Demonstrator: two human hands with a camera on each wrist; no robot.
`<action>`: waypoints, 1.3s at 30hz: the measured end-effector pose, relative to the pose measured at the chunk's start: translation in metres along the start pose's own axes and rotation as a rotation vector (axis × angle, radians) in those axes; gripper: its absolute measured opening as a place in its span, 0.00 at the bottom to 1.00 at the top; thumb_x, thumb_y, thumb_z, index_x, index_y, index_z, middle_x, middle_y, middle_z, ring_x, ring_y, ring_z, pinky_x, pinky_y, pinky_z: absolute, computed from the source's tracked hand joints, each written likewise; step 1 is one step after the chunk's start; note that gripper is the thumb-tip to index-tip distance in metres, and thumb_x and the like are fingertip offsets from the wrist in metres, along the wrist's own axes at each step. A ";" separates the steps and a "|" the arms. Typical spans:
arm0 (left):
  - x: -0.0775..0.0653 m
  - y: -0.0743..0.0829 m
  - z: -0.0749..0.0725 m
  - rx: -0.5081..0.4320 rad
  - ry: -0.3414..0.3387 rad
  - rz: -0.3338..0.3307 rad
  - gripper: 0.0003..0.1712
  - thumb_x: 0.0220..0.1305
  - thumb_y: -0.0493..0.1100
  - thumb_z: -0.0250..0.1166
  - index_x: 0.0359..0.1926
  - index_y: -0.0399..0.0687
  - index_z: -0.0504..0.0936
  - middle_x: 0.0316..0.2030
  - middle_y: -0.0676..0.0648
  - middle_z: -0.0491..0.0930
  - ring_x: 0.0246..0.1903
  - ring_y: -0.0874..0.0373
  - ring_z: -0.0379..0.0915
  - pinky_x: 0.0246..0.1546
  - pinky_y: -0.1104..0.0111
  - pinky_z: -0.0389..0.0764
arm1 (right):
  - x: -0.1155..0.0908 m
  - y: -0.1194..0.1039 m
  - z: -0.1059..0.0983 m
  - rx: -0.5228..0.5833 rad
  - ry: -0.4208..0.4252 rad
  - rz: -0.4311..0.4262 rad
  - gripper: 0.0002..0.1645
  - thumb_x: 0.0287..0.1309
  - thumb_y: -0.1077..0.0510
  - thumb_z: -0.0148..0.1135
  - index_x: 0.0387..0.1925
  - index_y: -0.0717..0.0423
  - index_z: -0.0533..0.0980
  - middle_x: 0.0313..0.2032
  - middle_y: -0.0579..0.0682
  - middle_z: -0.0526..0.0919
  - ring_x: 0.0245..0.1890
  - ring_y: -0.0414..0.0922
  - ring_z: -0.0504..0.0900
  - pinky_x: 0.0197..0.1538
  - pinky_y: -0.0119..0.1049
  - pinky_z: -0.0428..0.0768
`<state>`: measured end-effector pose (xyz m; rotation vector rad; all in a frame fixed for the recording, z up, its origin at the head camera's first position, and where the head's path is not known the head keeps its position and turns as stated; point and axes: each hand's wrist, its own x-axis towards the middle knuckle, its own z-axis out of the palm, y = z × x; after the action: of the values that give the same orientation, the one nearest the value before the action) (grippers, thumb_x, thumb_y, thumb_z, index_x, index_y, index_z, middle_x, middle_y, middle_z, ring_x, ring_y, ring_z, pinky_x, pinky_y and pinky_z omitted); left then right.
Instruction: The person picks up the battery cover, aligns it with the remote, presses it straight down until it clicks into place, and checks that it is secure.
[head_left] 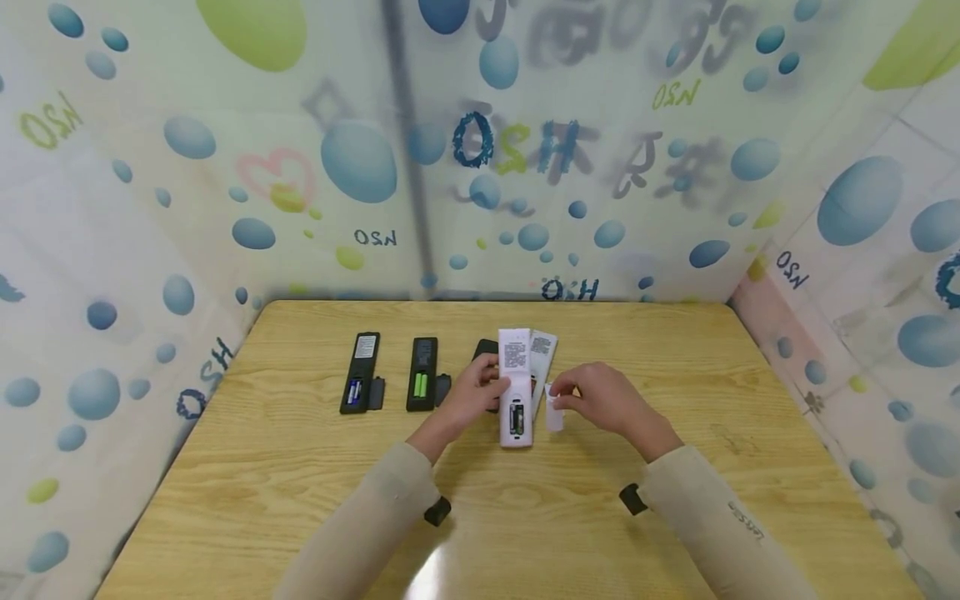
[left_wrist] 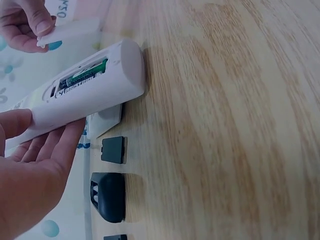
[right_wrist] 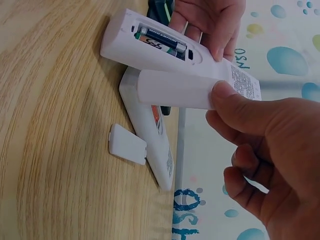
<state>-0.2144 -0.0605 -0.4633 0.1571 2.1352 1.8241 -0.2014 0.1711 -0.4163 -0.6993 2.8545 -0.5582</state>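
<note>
My left hand (head_left: 474, 392) grips a white remote control (head_left: 515, 383), its back turned up. Its battery compartment is uncovered, showing two batteries (right_wrist: 162, 37) lying side by side. Between thumb and fingertips, my right hand (head_left: 600, 396) pinches a white battery cover (right_wrist: 172, 91) just right of that remote. A second white remote (right_wrist: 150, 132) lies on the table beneath, partly hidden by the held one. Beside it in the right wrist view rests another white battery cover (right_wrist: 127, 145).
On the wooden table (head_left: 300, 483), two black remotes (head_left: 363, 354) (head_left: 423, 354) lie to the left with batteries exposed. Black covers (head_left: 377, 393) (head_left: 442, 387) lie alongside them. A third black remote (head_left: 486, 346) is partly hidden behind my left hand. A patterned curtain (head_left: 480, 208) surrounds the table's far side.
</note>
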 end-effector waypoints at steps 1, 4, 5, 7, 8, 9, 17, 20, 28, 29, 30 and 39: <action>0.000 0.000 0.000 0.002 0.004 -0.001 0.24 0.72 0.40 0.56 0.66 0.48 0.66 0.58 0.39 0.77 0.52 0.49 0.77 0.47 0.58 0.83 | 0.000 -0.001 0.000 0.002 0.003 -0.003 0.07 0.58 0.50 0.68 0.39 0.44 0.85 0.33 0.38 0.85 0.31 0.34 0.77 0.38 0.35 0.80; 0.001 0.000 0.001 0.004 0.004 0.008 0.23 0.72 0.40 0.56 0.65 0.48 0.67 0.58 0.39 0.77 0.51 0.49 0.78 0.47 0.57 0.83 | 0.002 -0.004 0.001 0.014 0.010 -0.023 0.07 0.58 0.50 0.68 0.38 0.44 0.84 0.31 0.38 0.84 0.29 0.34 0.75 0.35 0.32 0.77; 0.000 0.000 0.001 0.005 0.003 0.013 0.22 0.72 0.40 0.56 0.65 0.48 0.67 0.58 0.39 0.78 0.51 0.49 0.78 0.47 0.57 0.83 | 0.003 -0.006 0.001 0.022 0.011 -0.032 0.07 0.58 0.50 0.68 0.38 0.44 0.84 0.31 0.38 0.84 0.28 0.35 0.75 0.35 0.32 0.77; -0.001 0.000 0.001 0.005 0.002 0.015 0.22 0.72 0.40 0.56 0.65 0.47 0.67 0.57 0.38 0.78 0.51 0.49 0.78 0.47 0.56 0.83 | 0.004 -0.009 0.002 0.038 0.009 -0.048 0.07 0.59 0.50 0.68 0.38 0.44 0.84 0.30 0.37 0.84 0.27 0.35 0.74 0.33 0.31 0.75; -0.001 0.000 0.001 0.002 0.001 0.016 0.22 0.72 0.40 0.56 0.64 0.47 0.67 0.57 0.38 0.78 0.51 0.49 0.78 0.48 0.56 0.83 | 0.005 -0.011 0.003 0.041 0.008 -0.061 0.07 0.59 0.50 0.67 0.38 0.44 0.84 0.30 0.37 0.83 0.27 0.34 0.74 0.33 0.30 0.75; -0.002 0.000 0.000 0.002 0.000 0.016 0.22 0.72 0.40 0.56 0.64 0.46 0.67 0.57 0.37 0.77 0.51 0.49 0.78 0.48 0.55 0.83 | 0.006 -0.013 0.004 0.041 0.007 -0.073 0.07 0.59 0.50 0.67 0.38 0.44 0.84 0.30 0.37 0.83 0.27 0.34 0.74 0.32 0.30 0.75; -0.001 -0.001 0.000 0.004 -0.008 0.020 0.21 0.72 0.42 0.57 0.63 0.46 0.68 0.58 0.38 0.78 0.52 0.47 0.78 0.50 0.51 0.82 | 0.016 -0.025 0.013 0.034 -0.005 -0.104 0.07 0.59 0.48 0.67 0.37 0.44 0.83 0.30 0.36 0.84 0.28 0.32 0.75 0.34 0.29 0.76; -0.001 -0.001 0.000 0.019 -0.011 0.029 0.21 0.72 0.42 0.57 0.63 0.46 0.69 0.58 0.39 0.78 0.53 0.48 0.78 0.50 0.53 0.83 | 0.018 -0.028 0.014 0.017 -0.001 -0.109 0.08 0.59 0.49 0.67 0.38 0.45 0.84 0.31 0.37 0.84 0.29 0.31 0.76 0.34 0.29 0.77; -0.001 -0.002 -0.001 0.037 0.003 0.036 0.19 0.72 0.41 0.57 0.61 0.46 0.69 0.56 0.38 0.79 0.52 0.49 0.79 0.48 0.56 0.84 | 0.020 -0.032 0.015 -0.006 -0.007 -0.133 0.07 0.59 0.50 0.67 0.37 0.46 0.83 0.31 0.38 0.85 0.29 0.32 0.77 0.35 0.30 0.78; -0.001 -0.002 -0.001 0.036 0.002 0.037 0.18 0.72 0.41 0.57 0.60 0.46 0.70 0.56 0.38 0.79 0.51 0.49 0.79 0.48 0.56 0.84 | 0.020 -0.032 0.015 -0.005 -0.011 -0.130 0.07 0.59 0.50 0.67 0.37 0.46 0.83 0.31 0.38 0.85 0.30 0.32 0.77 0.35 0.30 0.78; 0.000 -0.002 -0.001 0.035 0.003 0.035 0.18 0.72 0.41 0.57 0.60 0.46 0.70 0.56 0.39 0.79 0.51 0.49 0.79 0.48 0.56 0.84 | 0.020 -0.033 0.015 -0.004 -0.013 -0.130 0.07 0.59 0.50 0.67 0.37 0.46 0.83 0.31 0.38 0.85 0.30 0.32 0.77 0.36 0.30 0.78; -0.003 0.002 -0.001 0.034 -0.002 0.055 0.19 0.71 0.40 0.58 0.60 0.43 0.70 0.57 0.35 0.78 0.51 0.47 0.79 0.48 0.53 0.84 | 0.021 -0.034 0.020 -0.038 -0.032 -0.140 0.06 0.60 0.50 0.67 0.36 0.46 0.83 0.32 0.38 0.85 0.32 0.33 0.79 0.39 0.33 0.80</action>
<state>-0.2122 -0.0617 -0.4604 0.2277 2.1814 1.8172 -0.2017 0.1271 -0.4225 -0.9123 2.8090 -0.5074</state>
